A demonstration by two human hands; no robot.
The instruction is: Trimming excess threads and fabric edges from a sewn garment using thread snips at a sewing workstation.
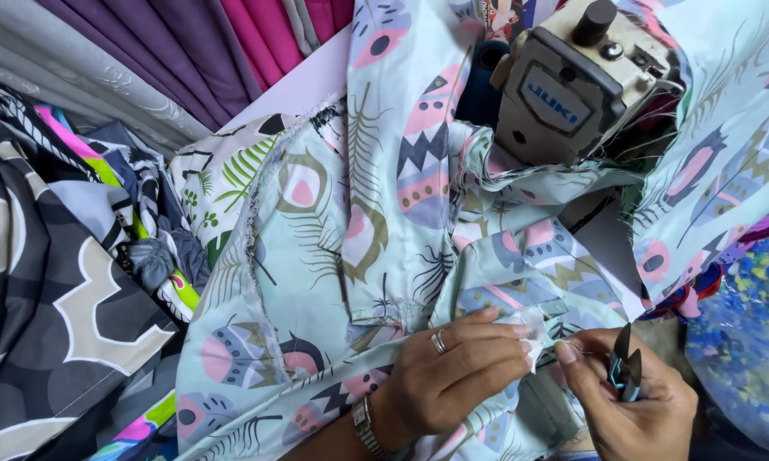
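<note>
At the lower centre of the frame my left hand (453,367) pinches a folded corner of the pale mint cotton fabric printed with feathers (333,256), grip closed tight on it. My right hand (636,401), lower right, has its grip closed round small dark thread snips (625,363) and pulls a fine thread (576,348) near the corner. I judge it best to keep the thread taut and cut close to the seam without nicking cloth.
</note>
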